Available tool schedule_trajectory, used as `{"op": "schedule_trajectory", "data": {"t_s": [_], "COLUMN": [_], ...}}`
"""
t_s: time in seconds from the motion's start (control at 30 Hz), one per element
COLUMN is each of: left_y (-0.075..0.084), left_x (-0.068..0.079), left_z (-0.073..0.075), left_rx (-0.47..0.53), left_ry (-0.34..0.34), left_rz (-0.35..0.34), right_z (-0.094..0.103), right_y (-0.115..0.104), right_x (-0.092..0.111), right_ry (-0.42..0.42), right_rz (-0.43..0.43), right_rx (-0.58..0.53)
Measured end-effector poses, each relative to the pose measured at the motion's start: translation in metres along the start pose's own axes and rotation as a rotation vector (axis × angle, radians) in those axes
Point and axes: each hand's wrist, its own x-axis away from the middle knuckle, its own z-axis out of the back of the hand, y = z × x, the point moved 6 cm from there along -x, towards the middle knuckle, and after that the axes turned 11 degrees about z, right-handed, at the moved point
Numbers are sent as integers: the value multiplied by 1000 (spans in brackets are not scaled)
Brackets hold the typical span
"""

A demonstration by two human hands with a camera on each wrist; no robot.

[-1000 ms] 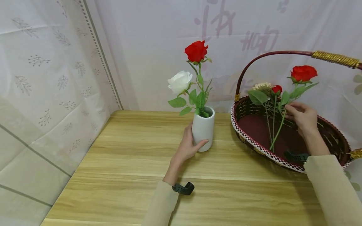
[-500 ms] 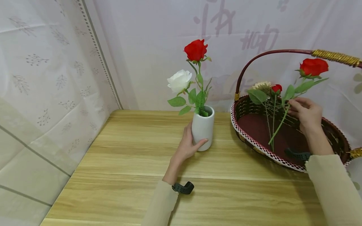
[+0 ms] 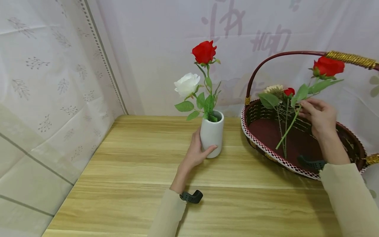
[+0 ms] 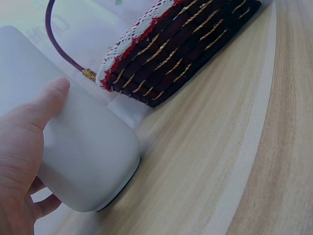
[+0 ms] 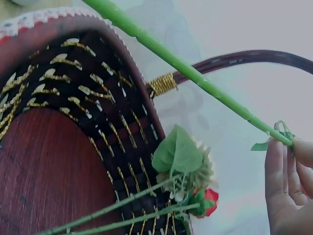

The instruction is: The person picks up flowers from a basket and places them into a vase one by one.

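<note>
My left hand (image 3: 196, 152) grips the lower part of a white vase (image 3: 212, 138), its thumb across the front and its fingers round the far side. The vase stands on the table, holding a red rose (image 3: 204, 52) and a white rose (image 3: 187, 85). Over the basket, my right hand (image 3: 321, 117) pinches the green stem (image 5: 195, 76) of another red rose (image 3: 328, 66), which leans with its bloom up to the right, near the basket handle. Inside the basket (image 3: 267, 153) lie a cream flower (image 3: 273, 90) and a smaller red rose (image 3: 289, 92).
The basket's arched handle (image 3: 284, 54), wrapped in gold cord, rises over the right side. White lace trims the rim. The wooden table (image 3: 133, 171) meets a printed cloth (image 3: 154, 65) at the back and another at the left.
My right hand has moved a little right and up with the red rose, whose stem end has lifted and swung left. The left hand stays on the vase.
</note>
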Motion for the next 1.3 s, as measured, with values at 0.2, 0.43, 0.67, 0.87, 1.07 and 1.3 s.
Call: {"op": "schedule_trajectory", "data": {"t_s": [0.2, 0.43, 0.67, 0.87, 1.07, 1.3], "left_y": [1, 1, 0, 1, 2, 3], "left_x": [1, 0, -1, 1, 1, 1], "left_z": [1, 0, -1, 0, 1, 1], "left_rx": [-9, -18, -20, -15, -13, -21], "left_ry": [0, -5, -10, -4, -1, -6], "left_rz": [-3, -3, 9, 11, 12, 13], "right_z": [-16, -27, -37, -50, -60, -68], "right_y": [-3, -2, -2, -3, -4, -3], "right_x": [5, 11, 17, 23, 29, 36], "right_ry": [-42, -92, -130, -183, -201, -234], "right_rz": [45, 56, 58, 38, 59, 50], "right_rx": [-28, -71, -119, -152, -99, -128]}}
